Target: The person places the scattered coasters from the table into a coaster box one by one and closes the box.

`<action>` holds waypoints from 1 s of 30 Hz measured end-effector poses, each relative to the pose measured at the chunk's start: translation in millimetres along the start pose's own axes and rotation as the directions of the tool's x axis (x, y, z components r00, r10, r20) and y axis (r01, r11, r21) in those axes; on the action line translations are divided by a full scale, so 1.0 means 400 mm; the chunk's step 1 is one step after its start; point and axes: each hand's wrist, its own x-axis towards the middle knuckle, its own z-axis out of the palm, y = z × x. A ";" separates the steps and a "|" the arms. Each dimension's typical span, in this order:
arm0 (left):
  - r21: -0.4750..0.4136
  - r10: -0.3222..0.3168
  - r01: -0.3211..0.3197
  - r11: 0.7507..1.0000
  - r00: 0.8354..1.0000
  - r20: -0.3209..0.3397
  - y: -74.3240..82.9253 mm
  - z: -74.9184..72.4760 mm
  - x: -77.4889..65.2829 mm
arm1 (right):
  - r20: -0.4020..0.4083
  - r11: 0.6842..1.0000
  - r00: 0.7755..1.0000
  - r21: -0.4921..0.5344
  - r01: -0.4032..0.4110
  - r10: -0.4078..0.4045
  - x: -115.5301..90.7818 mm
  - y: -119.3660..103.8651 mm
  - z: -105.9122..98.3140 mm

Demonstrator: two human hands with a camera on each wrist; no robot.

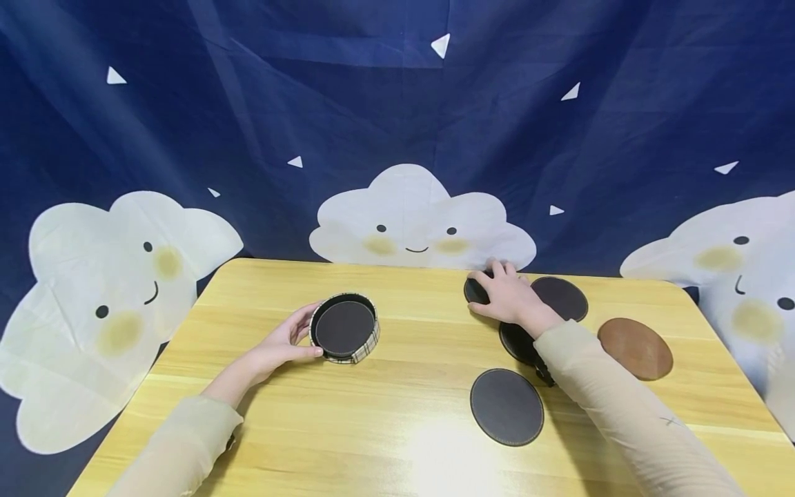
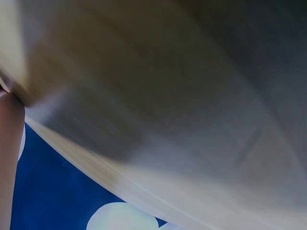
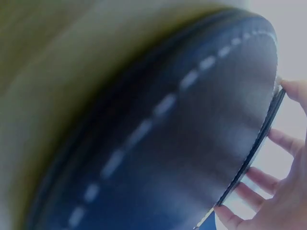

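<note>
On the left of the table my left hand (image 1: 279, 348) grips a round coaster holder (image 1: 368, 347) with a plaid outer wall, thumb at the near side. A dark round coaster (image 1: 345, 328) lies inside it. Toward the back, my right hand (image 1: 511, 295) spreads over a black round coaster (image 1: 475, 292) and holds it by the edge. From the right wrist, the fingertips (image 3: 230, 218) show along the rim of that coaster, while a stitched dark coaster (image 3: 192, 134) fills the foreground. The left wrist view is mostly a blurred surface.
Beside and under the right forearm lie a dark coaster (image 1: 562, 298) and another black coaster (image 1: 517, 343), partly hidden. A grey-black coaster (image 1: 506, 407) is nearer the front, and a brown coaster (image 1: 635, 349) lies right. A blue cloth (image 1: 385, 103) hangs behind the wooden table (image 1: 348, 428).
</note>
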 end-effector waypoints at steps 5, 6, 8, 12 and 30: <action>0.002 0.008 -0.008 1.000 1.000 0.002 -0.003 0.001 -0.001 | 0.014 1.000 1.000 0.016 -0.011 0.010 0.003 -0.005 0.001; 0.003 0.010 -0.010 1.000 1.000 0.002 -0.003 0.001 -0.001 | 0.017 1.000 1.000 0.019 -0.012 0.011 0.003 -0.006 0.001; 0.001 0.010 -0.010 1.000 1.000 0.001 -0.003 0.001 -0.001 | 0.013 1.000 1.000 0.023 -0.013 0.013 0.004 -0.008 0.001; 0.000 0.005 -0.005 1.000 1.000 0.001 -0.004 -0.001 0.000 | -0.009 1.000 1.000 0.025 -0.011 0.012 0.006 -0.014 0.001; -0.005 0.012 -0.012 1.000 1.000 0.007 -0.013 -0.005 0.005 | -0.107 0.993 0.987 -0.005 0.116 -0.116 0.020 -0.112 -0.012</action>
